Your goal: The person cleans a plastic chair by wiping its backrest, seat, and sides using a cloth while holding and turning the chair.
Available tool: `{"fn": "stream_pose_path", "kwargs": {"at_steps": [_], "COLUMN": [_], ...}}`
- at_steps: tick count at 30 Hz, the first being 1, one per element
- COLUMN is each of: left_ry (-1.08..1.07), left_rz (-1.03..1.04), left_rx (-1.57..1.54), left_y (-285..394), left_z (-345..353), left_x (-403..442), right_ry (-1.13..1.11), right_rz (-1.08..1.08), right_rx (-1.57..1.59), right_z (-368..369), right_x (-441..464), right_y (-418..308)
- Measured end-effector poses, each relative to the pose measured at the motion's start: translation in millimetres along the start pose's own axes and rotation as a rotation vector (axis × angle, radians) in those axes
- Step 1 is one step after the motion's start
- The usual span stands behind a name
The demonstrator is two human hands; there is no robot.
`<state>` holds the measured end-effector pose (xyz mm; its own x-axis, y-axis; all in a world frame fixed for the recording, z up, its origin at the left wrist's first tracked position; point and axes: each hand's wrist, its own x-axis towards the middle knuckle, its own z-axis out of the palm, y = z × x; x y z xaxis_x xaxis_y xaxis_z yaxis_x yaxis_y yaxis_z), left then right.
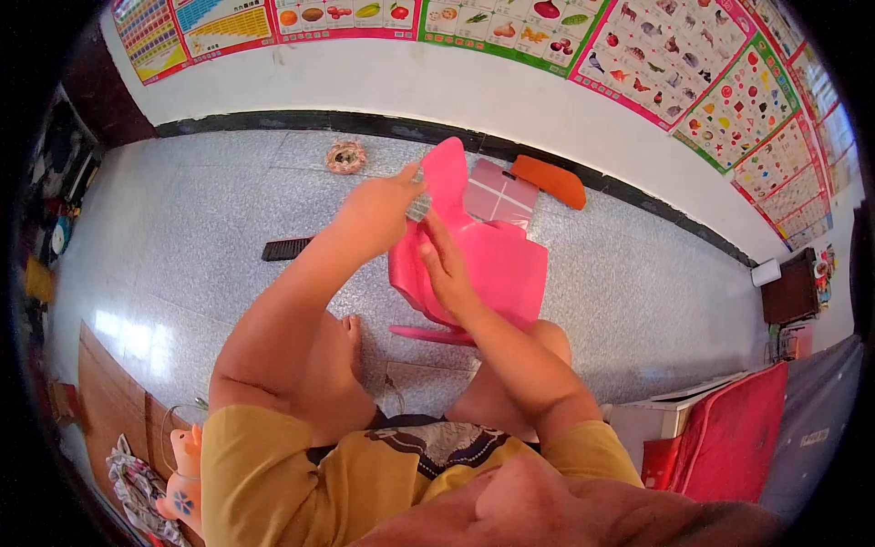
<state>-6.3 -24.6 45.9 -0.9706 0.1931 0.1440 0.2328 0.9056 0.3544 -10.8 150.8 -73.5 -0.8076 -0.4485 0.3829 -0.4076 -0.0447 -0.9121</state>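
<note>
A pink plastic chair (501,269), apparently child-sized, lies tipped on the floor between my legs. One narrow rounded part of it sticks up toward the wall. My left hand (375,214) has its fingers closed at the edge of that raised part. Below it, my right hand (447,269) rests against the chair's side, fingers stretched out and thumb apart. A small whitish patch shows between the two hands, too little of it to name. My left palm and the inner fingertips are hidden.
A black-bristled brush (287,249) lies left of the chair. Toward the wall are a roll of patterned tape (346,157), a pinkish tiled panel (501,193) and an orange piece (550,180). A pink piggy bank (185,479) stands at lower left, a red cloth-covered box (729,433) at right.
</note>
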Motion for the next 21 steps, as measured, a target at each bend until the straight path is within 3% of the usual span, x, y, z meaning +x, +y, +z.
{"fn": "stream_pose_path", "kwargs": {"at_steps": [3,6,9,12,15,21], "left_ry": [0.026,0.191,0.234,0.192,0.301,0.183], "left_rz": [0.06,0.185,0.204,0.019,0.108,0.126], "left_rx": [0.077,0.206,0.175,0.055,-0.045,0.073], "left_y": [5.7,-3.5,-7.7,-11.1,-27.2,-14.8], "left_z": [-5.2,15.2,29.8,30.1,41.3,31.6], "left_x": [-7.4,1.7,18.6,50.3,70.2,49.5], "right_ry": [-0.022,-0.008,-0.05,-0.038,-0.047,-0.021], "right_rz": [-0.008,0.009,-0.036,-0.124,-0.111,-0.105], "right_rx": [0.082,-0.034,-0.224,-0.273,-0.274,-0.265], "right_z": [-8.7,-12.1,-13.7,-9.4,-9.2,-7.9], "right_x": [7.3,5.1,5.0,9.1,8.9,7.1], "right_y": [1.6,4.4,8.0,-9.6,-9.3,-4.5]}}
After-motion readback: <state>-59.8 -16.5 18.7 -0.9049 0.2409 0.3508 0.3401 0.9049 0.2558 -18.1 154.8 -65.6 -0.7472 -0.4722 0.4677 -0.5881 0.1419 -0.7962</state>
